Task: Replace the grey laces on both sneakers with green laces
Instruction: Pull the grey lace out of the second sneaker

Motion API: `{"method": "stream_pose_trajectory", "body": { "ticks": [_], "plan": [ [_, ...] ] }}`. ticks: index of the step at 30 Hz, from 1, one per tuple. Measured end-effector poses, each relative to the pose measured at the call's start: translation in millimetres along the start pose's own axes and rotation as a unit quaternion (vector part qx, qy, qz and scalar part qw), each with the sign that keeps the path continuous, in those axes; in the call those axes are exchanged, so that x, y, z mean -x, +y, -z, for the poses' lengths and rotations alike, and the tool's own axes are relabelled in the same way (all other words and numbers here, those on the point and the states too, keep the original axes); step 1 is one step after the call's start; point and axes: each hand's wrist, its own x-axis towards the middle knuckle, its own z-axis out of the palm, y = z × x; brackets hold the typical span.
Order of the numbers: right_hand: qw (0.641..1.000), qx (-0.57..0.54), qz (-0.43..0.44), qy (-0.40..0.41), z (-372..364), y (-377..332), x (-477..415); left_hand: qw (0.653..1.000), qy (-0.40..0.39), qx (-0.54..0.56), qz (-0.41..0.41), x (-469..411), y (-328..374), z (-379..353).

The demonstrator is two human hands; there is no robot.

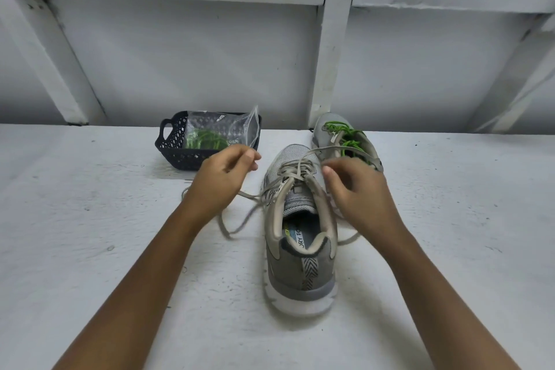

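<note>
White surface (90,249): sneaker (300,249) central, basket (174,149) rearward

My left hand (223,177) pinches grey lace (252,196), fingers curled; my right hand (354,186) likewise; forearms stretched forward.

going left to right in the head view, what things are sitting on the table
basket → grey-laced sneaker → green-laced sneaker
</note>
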Motion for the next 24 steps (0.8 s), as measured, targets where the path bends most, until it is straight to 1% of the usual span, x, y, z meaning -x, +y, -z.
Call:
{"method": "stream_pose_trajectory", "body": {
  "ticks": [2, 3, 5, 6, 7, 8, 12, 14, 17, 20, 22, 24],
  "plan": [
    [0.997, 0.058, 0.050, -0.004, 3.0, -5.2, -20.5, 0.999, -0.013, -0.037, 0.013, -4.7, -5.2, -6.0],
    [0.993, 0.091, 0.067, -0.021, 3.2, -6.7, -30.5, 0.997, -0.031, -0.073, 0.012, -6.8, -8.4, -10.1],
    [0.977, 0.172, 0.075, -0.099, -0.2, -5.4, -48.7, 0.984, -0.080, -0.157, 0.001, -9.9, -16.1, -18.6],
    [0.962, 0.220, 0.068, -0.148, -2.8, -5.0, -56.4, 0.978, -0.097, -0.187, 0.000, -10.7, -19.4, -22.0],
    [0.944, 0.267, 0.060, -0.186, -5.6, -4.8, -62.7, 0.973, -0.107, -0.204, 0.003, -11.1, -22.2, -25.1],
    [0.928, 0.305, 0.056, -0.205, -8.6, -5.5, -66.7, 0.972, -0.109, -0.209, 0.003, -10.9, -24.6, -27.8],
    [0.898, 0.387, 0.040, -0.204, -17.9, -11.7, -72.7, 0.976, -0.099, -0.192, -0.007, -8.5, -26.2, -34.3],
    [0.901, 0.386, 0.034, -0.195, -20.2, -12.1, -72.4, 0.981, -0.090, -0.170, 0.007, -8.0, -24.0, -34.0],
    [0.935, 0.313, 0.021, -0.166, -13.8, -15.1, -65.3, 0.988, -0.071, -0.127, 0.044, -8.4, -14.1, -27.6],
    [0.963, 0.231, 0.044, -0.133, 4.3, -21.1, -46.1, 0.993, -0.076, -0.085, 0.040, -3.3, -0.5, -19.8],
    [0.971, 0.187, 0.056, -0.140, 16.5, -24.9, -30.0, 0.994, -0.080, -0.067, 0.029, 4.1, 6.3, -17.8],
    [0.971, 0.163, 0.058, -0.164, 25.0, -27.4, -14.7, 0.994, -0.084, -0.062, 0.013, 13.5, 11.4, -19.9]
  ]
}}
